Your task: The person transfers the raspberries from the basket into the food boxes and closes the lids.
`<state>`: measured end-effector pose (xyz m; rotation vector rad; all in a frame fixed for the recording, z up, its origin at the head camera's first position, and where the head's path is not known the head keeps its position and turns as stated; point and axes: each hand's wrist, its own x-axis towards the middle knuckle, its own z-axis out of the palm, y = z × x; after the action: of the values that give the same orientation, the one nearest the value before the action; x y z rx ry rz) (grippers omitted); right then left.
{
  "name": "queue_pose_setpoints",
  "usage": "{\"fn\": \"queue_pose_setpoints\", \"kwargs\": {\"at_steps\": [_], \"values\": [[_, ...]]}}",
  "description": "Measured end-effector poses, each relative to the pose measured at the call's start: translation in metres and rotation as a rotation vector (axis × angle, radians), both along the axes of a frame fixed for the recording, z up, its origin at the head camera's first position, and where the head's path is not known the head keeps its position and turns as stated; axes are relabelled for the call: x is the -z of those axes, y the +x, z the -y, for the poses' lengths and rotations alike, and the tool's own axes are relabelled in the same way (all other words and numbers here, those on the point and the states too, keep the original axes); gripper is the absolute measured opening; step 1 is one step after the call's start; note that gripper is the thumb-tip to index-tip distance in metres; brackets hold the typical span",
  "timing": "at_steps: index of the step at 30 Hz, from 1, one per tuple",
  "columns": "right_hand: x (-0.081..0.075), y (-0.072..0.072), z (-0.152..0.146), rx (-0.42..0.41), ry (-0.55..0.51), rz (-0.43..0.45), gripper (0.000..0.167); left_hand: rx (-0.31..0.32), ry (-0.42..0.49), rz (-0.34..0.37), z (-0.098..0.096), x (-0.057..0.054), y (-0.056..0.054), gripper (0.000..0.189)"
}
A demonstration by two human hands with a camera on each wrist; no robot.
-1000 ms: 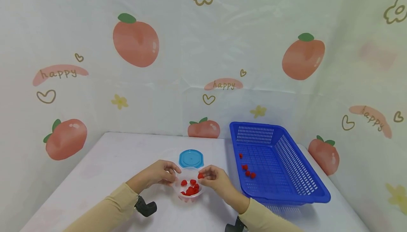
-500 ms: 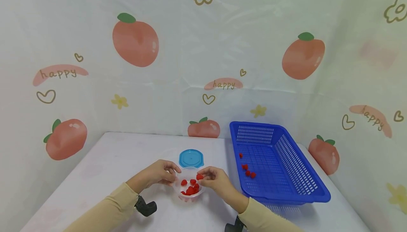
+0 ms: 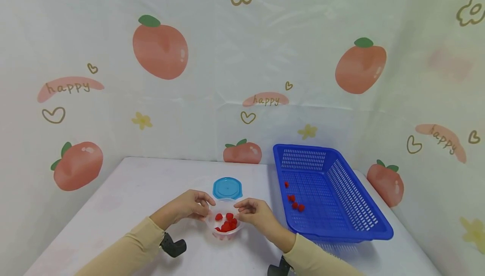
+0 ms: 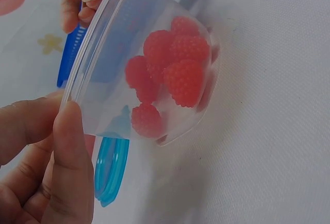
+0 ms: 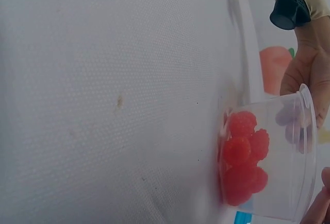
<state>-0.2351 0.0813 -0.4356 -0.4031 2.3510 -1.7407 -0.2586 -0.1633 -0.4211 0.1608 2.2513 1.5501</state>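
Note:
A clear round plastic tub (image 3: 224, 235) stands on the table with several red raspberries (image 4: 183, 80) inside. My left hand (image 3: 190, 205) pinches the tub's left rim between thumb and fingers, as the left wrist view shows up close. Over the right rim hovers my right hand (image 3: 257, 216), thumb and fingers slightly apart with no raspberry between them. In the right wrist view only the fingertips of that hand (image 5: 320, 203) show, beside the rim. Behind the tub lies a blue lid (image 3: 227, 188).
A large blue plastic basket (image 3: 369, 202) stands at the right, with several more raspberries (image 3: 295, 205) along its left side. Black camera mounts (image 3: 173, 246) are strapped at both wrists. A printed cloth backdrop (image 3: 182, 128) rises behind the white table (image 3: 151, 175).
The raspberry in my right hand has moved slightly left over the tub and been let go; it now lies among the others. My left hand keeps its place on the rim.

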Motion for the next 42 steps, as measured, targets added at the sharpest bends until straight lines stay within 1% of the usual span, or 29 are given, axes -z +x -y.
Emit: {"fn": "queue_pose_setpoints", "kwargs": {"at_steps": [5,11,18,25,30,35,38,42], "values": [[0.0,0.0,-0.001,-0.001,-0.008,0.004,0.028,0.006,0.002,-0.006,0.0,0.001,0.0,0.028],[-0.004,0.003,-0.002,0.001,-0.015,0.006,0.028,0.002,0.0,-0.008,-0.001,0.001,0.0,0.028],[-0.002,0.0,-0.002,-0.008,-0.018,0.014,0.029,0.006,0.003,-0.009,-0.001,0.002,-0.001,0.028],[-0.012,0.002,-0.005,-0.044,-0.01,0.042,0.032,0.011,0.004,-0.011,-0.001,0.001,-0.001,0.029],[-0.021,0.006,-0.009,-0.09,-0.023,0.037,0.035,0.009,-0.005,-0.008,-0.002,0.001,-0.001,0.028],[-0.037,0.012,-0.014,-0.15,-0.081,0.05,0.041,-0.003,-0.019,-0.01,-0.002,0.0,-0.001,0.027],[-0.048,0.017,-0.018,-0.168,-0.094,0.056,0.045,-0.009,-0.022,-0.008,-0.002,0.0,0.0,0.027],[-0.064,0.023,-0.022,-0.155,-0.075,0.059,0.045,-0.014,-0.021,-0.007,-0.001,0.0,0.001,0.026]]}}
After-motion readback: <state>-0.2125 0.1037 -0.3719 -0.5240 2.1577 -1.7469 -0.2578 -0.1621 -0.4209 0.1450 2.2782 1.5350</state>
